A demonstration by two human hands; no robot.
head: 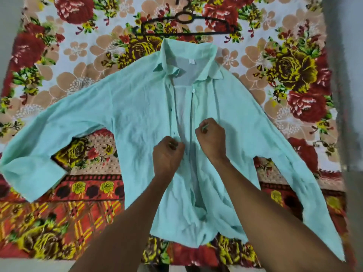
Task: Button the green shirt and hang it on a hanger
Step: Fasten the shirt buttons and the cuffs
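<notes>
Lying flat, front up, the green shirt (141, 114) is spread on a floral blanket (59, 61), collar away from the camera, hem toward it. Only one view, head camera, looking down.

Both sleeves are stretched out to the sides, left sleeve cuff (29, 177) near the left frame edge, right sleeve running down toward the lower right corner. The front is mostly unbuttoned: the two plackets gape from the collar down, paler inner fabric showing between them, with a small white label (191, 60) inside the neck. One button (193, 90) high on the right placket looks fastened or close to it, cannot tell for sure.

Left hand (168, 154) sits at mid-chest on the left placket, fingers curled and pinching the fabric edge. Right hand (211, 135) is just beside it on the right placket, slightly farther up, fingers curled tight and pinching the cloth edge; a small bit of green pokes out between the fingers. The hands are near each other but apart, the opening between them.

Black hanger (184, 23) lies flat on the blanket beyond the collar, hook pointing away, not touching the shirt as far as visible. Lower hem is bunched and wrinkled near the forearms. Motion blur at the frame edges.
</notes>
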